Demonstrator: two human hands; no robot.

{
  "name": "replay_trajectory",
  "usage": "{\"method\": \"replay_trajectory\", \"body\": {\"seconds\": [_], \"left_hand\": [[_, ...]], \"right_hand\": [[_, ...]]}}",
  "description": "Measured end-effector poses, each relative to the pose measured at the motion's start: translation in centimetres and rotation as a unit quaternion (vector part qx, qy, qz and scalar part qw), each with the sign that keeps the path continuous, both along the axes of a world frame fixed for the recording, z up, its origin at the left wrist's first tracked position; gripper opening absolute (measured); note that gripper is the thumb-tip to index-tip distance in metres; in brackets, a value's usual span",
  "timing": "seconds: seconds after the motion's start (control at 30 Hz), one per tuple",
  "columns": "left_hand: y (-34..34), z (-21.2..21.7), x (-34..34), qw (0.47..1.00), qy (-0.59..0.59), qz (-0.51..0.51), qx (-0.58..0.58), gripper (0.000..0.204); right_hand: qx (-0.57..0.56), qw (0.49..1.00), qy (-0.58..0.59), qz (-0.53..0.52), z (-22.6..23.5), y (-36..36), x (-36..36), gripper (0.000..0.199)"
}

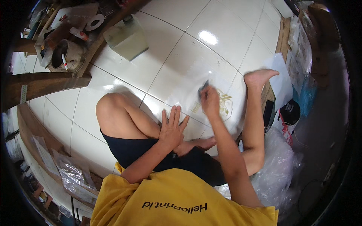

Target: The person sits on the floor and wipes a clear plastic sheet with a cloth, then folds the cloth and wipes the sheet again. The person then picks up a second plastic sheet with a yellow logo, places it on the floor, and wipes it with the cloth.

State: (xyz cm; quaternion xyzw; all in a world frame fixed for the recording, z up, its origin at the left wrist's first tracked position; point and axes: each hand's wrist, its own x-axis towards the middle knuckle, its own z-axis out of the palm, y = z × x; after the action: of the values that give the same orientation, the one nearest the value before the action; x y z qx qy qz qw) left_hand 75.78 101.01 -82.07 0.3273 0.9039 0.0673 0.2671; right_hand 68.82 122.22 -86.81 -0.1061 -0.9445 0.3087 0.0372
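Closed around a small dark tool, the right hand [209, 98] presses down on a clear plastic sheet [196, 81] that lies flat on the white tiled floor [169, 41]; the tool [204, 86] is blurred, so what kind it is cannot be told. Beneath that hand sits a gold printed emblem [225, 105] on the sheet. The left hand [171, 128] is open, fingers spread and flat, palm down on the near edge of the same sheet, holding nothing. The sheet lies in front of the seated person, between a bent left knee [113, 107] and an outstretched right leg whose bare foot [260, 77] rests at the sheet's far right side.

The person wears a yellow shirt [177, 199] and dark shorts [139, 150]. Just right of the right leg lies a heap of crumpled clear plastic bags [277, 169], and beyond it a round black object [290, 112] and a white paper sheet [281, 81]. At the upper left a pale translucent jerrycan [126, 37] stands on the tiles beside a wooden shelf [45, 83] that carries a metal tin [68, 54] with a marker in it and a roll of tape [95, 22]. More flat packets in clear film [73, 175] lean along the lower left.
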Motion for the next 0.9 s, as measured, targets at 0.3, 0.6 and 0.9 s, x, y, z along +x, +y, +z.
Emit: {"method": "replay_trajectory", "body": {"seconds": [0.3, 0.6, 0.9], "left_hand": [[0.2, -0.3, -0.4, 1.000, -0.001, 0.012, 0.015, 0.082], [-0.1, -0.2, 0.0, 0.999, -0.023, 0.020, 0.032, 0.079], [0.4, -0.7, -0.2, 1.000, 0.017, 0.000, -0.020, 0.085]], "right_hand": [[-0.032, 0.994, -0.084, -0.068, 0.4, 5.4, -5.5, 0.010], [0.036, 0.997, -0.020, -0.059, -0.1, 1.9, -3.1, 0.009], [0.023, 0.996, -0.022, -0.079, -0.5, 5.5, -5.5, 0.014]]}}
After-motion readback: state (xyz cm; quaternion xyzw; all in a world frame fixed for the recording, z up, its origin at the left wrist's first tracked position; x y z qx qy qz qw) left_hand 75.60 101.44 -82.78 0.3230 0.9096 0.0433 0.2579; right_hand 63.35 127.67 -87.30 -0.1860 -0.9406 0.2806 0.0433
